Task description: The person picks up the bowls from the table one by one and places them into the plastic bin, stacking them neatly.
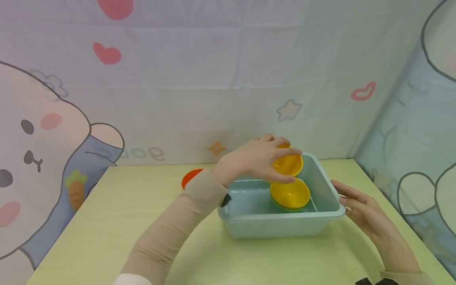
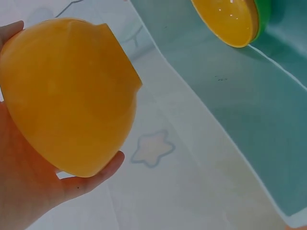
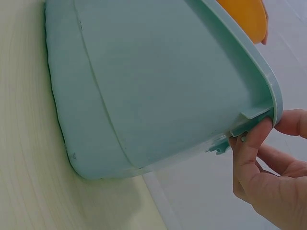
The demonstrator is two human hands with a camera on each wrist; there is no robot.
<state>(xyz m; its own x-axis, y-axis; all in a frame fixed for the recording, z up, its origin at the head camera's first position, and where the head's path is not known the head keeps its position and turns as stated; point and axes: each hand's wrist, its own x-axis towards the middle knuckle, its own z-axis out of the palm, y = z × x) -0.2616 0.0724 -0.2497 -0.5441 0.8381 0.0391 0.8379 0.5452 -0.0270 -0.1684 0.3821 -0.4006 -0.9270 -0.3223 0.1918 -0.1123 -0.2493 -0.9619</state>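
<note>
I have my left hand (image 1: 254, 160) curled round a yellow bowl (image 1: 287, 164) above the pale blue tub (image 1: 320, 215) (another yellow bowl (image 1: 290, 194) sits inside), while my right hand (image 1: 360, 208) pinches the tub's right rim, thumb and fingers.

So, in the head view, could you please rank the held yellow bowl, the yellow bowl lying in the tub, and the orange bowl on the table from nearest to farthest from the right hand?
Measured from the right hand at the tub's right rim:
1. The yellow bowl in the tub, just left of it.
2. The held yellow bowl, above the tub in the left hand.
3. The orange bowl, beyond the tub's left side.
</note>
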